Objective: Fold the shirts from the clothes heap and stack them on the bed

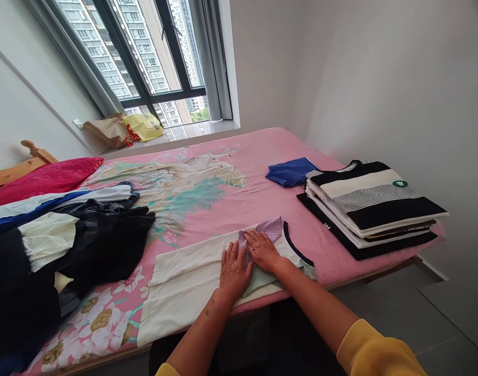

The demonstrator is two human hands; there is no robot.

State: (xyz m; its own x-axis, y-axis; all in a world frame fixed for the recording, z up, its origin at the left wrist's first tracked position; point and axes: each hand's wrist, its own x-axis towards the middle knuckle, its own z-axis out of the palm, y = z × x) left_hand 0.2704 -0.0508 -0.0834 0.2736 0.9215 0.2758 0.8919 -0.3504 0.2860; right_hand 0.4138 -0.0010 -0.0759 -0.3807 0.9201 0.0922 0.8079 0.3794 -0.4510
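Observation:
A cream T-shirt (184, 292) with a dark neckband lies partly folded along the bed's near edge, its collar toward the right. One lilac sleeve is turned inward over the body near the collar. My left hand (235, 270) rests flat on the shirt beside this sleeve, fingers stretched out. Across the lilac cloth lies my right hand (262, 250), palm down with its fingers extended. The two hands are close together, thumb side to thumb side. A pale green part of the shirt shows under my right forearm.
On the pink bedsheet (258, 193), a stack of folded shirts (380, 203) stands at the right, beside a blue folded garment (289, 172). Loose dark clothes (113, 245) heap up at the left, near a red pillow (54, 177). Yellow (144, 127) and brown bags (109, 130) sit on the windowsill.

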